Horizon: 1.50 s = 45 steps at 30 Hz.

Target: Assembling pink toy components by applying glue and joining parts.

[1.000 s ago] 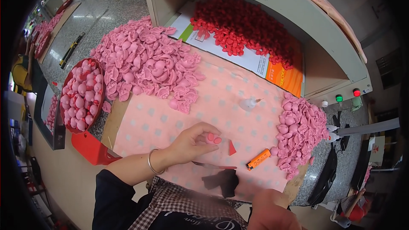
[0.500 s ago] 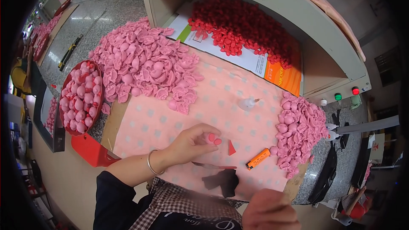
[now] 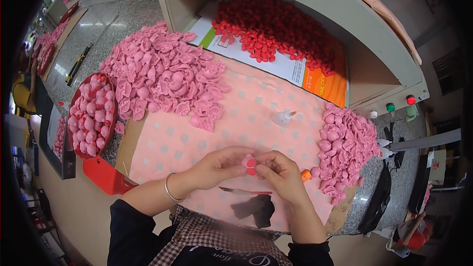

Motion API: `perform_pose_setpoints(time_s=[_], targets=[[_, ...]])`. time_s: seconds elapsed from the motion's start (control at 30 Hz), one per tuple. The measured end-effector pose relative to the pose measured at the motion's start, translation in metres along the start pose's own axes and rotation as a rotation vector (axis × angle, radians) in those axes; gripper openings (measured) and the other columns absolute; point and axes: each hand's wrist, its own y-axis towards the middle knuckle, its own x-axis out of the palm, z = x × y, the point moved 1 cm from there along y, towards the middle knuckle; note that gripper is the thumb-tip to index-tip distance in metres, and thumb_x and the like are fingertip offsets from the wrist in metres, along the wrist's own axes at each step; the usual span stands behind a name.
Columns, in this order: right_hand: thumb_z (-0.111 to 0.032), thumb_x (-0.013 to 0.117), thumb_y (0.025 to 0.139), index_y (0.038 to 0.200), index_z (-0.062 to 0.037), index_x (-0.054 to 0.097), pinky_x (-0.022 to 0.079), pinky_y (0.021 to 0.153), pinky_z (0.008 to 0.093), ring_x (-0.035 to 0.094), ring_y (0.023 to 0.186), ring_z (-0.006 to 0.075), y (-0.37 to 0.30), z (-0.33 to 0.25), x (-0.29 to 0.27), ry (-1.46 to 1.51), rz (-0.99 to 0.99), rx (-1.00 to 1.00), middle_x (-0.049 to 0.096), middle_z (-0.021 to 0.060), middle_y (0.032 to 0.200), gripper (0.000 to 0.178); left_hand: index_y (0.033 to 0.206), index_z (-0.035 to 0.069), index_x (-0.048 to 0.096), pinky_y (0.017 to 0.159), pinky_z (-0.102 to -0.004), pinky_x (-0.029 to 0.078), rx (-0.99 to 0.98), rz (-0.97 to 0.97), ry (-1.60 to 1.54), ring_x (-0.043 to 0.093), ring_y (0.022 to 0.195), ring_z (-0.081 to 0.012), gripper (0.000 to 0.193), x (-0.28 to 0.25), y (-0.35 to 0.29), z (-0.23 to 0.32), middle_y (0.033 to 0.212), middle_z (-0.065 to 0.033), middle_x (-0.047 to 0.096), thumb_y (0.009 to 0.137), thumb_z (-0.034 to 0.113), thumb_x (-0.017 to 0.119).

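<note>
Above the middle of the cloth, a small pink rounded piece with red oval parts (image 3: 249, 160) sits between my two hands. My left hand (image 3: 221, 166) pinches it with thumb and fingers from the left. From the right, my right hand (image 3: 282, 171) closes its thumb and fingertips on the same piece. Just below them lie a thin blade with a red handle (image 3: 246, 191) and a crumpled black cloth (image 3: 256, 210). An orange stick-like object (image 3: 306, 175) shows only partly beside my right hand.
Pink moulded pieces are heaped at left (image 3: 162, 74) and right (image 3: 345, 148). A red basket (image 3: 115, 113) holds pink balls. Red parts (image 3: 266, 29) fill a grey open-fronted box (image 3: 172, 5) behind. A small white bottle (image 3: 283, 117) stands on the dotted cloth (image 3: 172, 140).
My right hand has come up from the lower right and taken hold of the pink piece with the left. The red triangular scrap is now hidden, the orange object partly covered.
</note>
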Motion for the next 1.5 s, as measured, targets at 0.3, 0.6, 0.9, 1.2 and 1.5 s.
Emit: perform_pose_setpoints(time_s=[0.3,0.6,0.9,1.2,1.5], targets=[[-0.004,0.055,0.082,0.102,0.0028,0.054,0.045,0.060,0.0199,0.053,0.067,0.0072,0.000,0.000,-0.004,0.112,0.011,0.041,0.058,0.0038,0.081,0.021,0.121,0.001,0.042,0.088,-0.0317,0.042,-0.057,0.073,0.025,0.051,0.102,-0.0172,0.039,0.004,0.006,0.004,0.112,-0.0109,0.052,0.083,-0.001,0.051],[-0.003,0.056,0.082,0.095,0.0033,0.055,0.045,0.056,0.0187,0.053,0.061,0.0071,0.010,0.011,0.006,0.182,-0.018,0.126,0.059,0.0055,0.081,0.015,0.110,-0.002,0.051,0.082,-0.0274,0.046,-0.182,0.177,-0.004,0.058,0.091,-0.0150,0.032,-0.011,0.004,-0.001,0.100,-0.0099,0.059,0.079,0.000,0.057],[-0.002,0.056,0.081,0.092,0.0033,0.054,0.046,0.054,0.0206,0.054,0.059,0.0081,0.018,0.029,0.009,0.204,-0.048,0.154,0.060,0.0061,0.080,0.012,0.112,-0.004,0.050,0.081,-0.0273,0.046,-0.263,0.150,-0.055,0.058,0.091,-0.0171,0.033,-0.020,0.002,-0.004,0.102,-0.0125,0.058,0.080,0.000,0.055],[-0.003,0.056,0.081,0.091,0.0024,0.054,0.047,0.053,0.0217,0.055,0.058,0.0089,0.028,0.029,0.018,0.218,-0.052,0.178,0.060,0.0073,0.081,0.011,0.111,-0.004,0.050,0.077,-0.0240,0.045,-0.304,0.153,-0.084,0.057,0.090,-0.0144,0.033,-0.034,-0.001,-0.003,0.101,-0.0118,0.059,0.080,0.003,0.056],[-0.005,0.056,0.082,0.090,0.0029,0.054,0.047,0.053,0.0218,0.055,0.058,0.0091,0.035,0.029,0.023,0.216,-0.051,0.191,0.061,0.0082,0.081,0.011,0.116,0.000,0.046,0.079,-0.0248,0.046,-0.351,0.173,-0.088,0.056,0.092,-0.0147,0.038,-0.044,-0.001,-0.002,0.102,-0.0092,0.057,0.080,0.002,0.057]])
